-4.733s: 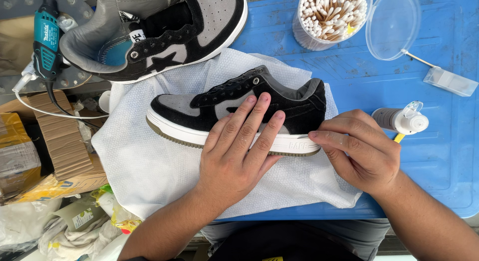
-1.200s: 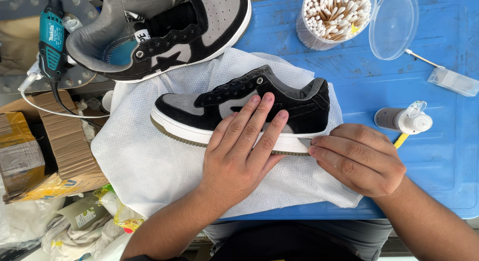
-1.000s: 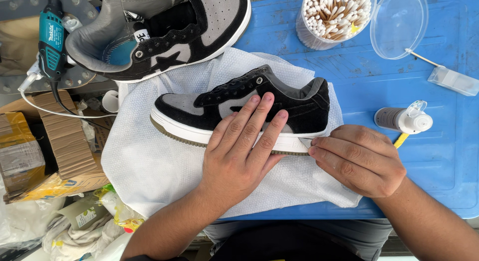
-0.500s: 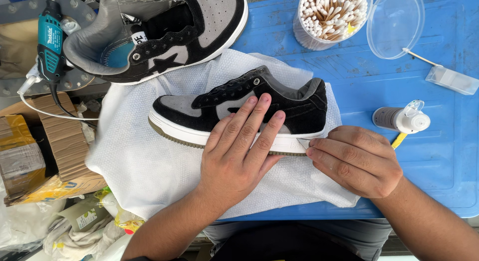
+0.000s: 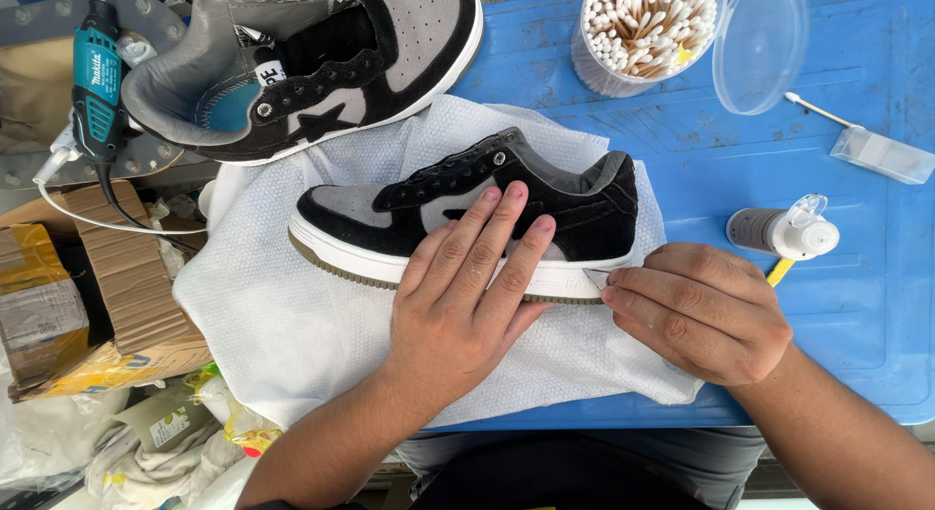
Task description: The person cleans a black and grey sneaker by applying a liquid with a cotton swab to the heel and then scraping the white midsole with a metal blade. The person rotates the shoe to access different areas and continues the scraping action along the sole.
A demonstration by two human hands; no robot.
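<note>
The small black-and-grey suede sneaker with a white midsole (image 5: 467, 213) lies on its side on the white textured cloth (image 5: 292, 315), its long axis running left to right across me, toe to my left and heel to my right. My left hand (image 5: 467, 296) presses flat on its side with fingers spread open. My right hand (image 5: 701, 310) is nearer the heel, its fingers curled and pinching a small pale sliver (image 5: 594, 276) against the midsole edge.

A black-and-grey sneaker (image 5: 467, 213) with white sole lies on white dimpled cloth (image 5: 282, 315) over blue table (image 5: 857, 276).
</note>
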